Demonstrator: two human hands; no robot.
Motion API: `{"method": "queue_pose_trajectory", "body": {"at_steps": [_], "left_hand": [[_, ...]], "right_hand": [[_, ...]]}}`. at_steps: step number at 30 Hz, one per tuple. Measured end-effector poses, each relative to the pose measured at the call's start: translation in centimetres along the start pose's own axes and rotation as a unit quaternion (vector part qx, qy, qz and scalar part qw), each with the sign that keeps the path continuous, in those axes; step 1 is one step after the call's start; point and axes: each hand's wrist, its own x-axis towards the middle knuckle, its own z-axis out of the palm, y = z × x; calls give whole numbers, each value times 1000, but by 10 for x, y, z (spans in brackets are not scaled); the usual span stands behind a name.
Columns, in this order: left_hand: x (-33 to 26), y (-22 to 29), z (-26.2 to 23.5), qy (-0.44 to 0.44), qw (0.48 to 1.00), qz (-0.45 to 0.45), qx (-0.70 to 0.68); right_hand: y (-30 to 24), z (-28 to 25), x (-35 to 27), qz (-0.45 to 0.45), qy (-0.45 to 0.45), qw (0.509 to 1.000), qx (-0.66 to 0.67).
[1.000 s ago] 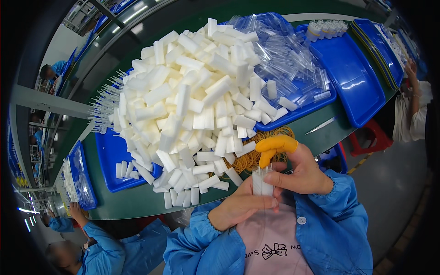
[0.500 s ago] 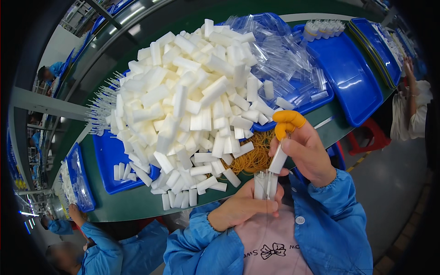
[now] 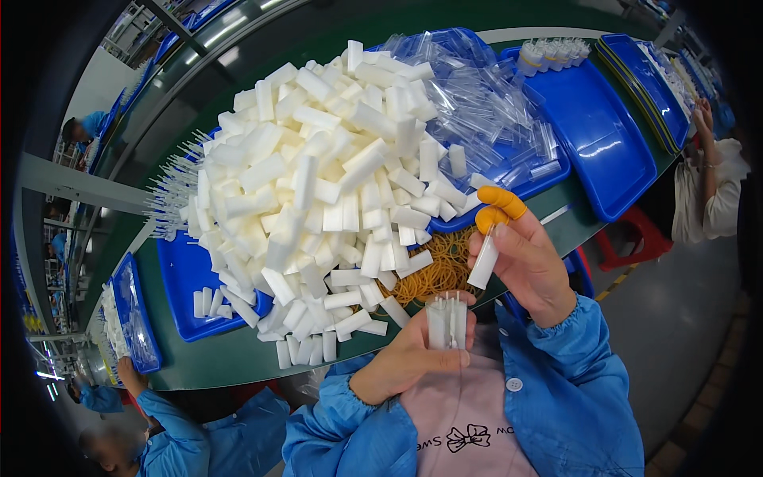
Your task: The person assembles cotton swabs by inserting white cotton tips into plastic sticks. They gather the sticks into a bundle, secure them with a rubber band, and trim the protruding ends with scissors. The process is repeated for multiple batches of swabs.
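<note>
My left hand (image 3: 413,359) is closed around a small bundle of clear tubes (image 3: 447,324) with white inside, held upright in front of my chest. Thin white tips stick out at the bundle's top. Up and to the right, my right hand (image 3: 531,266) pinches one clear tube (image 3: 482,262) with a white filling by its upper end, its lower end tilted down to the left. Orange finger cots (image 3: 502,201) cover fingertips of this hand. A gap separates the single tube from the bundle.
White foam-like pieces (image 3: 318,167) are heaped high on a blue tray (image 3: 176,278). Brown rubber bands (image 3: 437,274) lie beside them. Empty clear tubes (image 3: 493,103) fill another tray; finished-looking bundles (image 3: 552,54) stand on a blue tray (image 3: 608,151). A red stool (image 3: 636,238) and co-workers (image 3: 179,429) are nearby.
The single tube in my right hand has come away from the bundle's top, where its lower end was before. My left hand has shifted slightly left with the bundle.
</note>
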Motion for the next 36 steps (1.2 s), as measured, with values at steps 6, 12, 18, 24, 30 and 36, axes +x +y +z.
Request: {"method": "queue_pose_trajectory", "body": {"at_steps": [6,12,18,24,30,36], "left_hand": [[-8,15,6,0,995,47,85],[-5,14,3,-40,995,19,91],[-2,13,6,-17,990,-35,134],[2,18,17,-17,990,-12,140],[17,11,16,-44,991,105,73],[16,3,17,72,856,320,399]], "right_hand": [[-10,0,-10,-43,2,996,-80],[-23,-4,-29,-50,-95,950,-294],[-28,9,-30,-132,-189,836,-498],[-30,-2,-29,-168,-208,802,-534],[-51,-4,-35,-211,-111,775,-585],[-52,-27,-28,-298,-1,656,-693]]}}
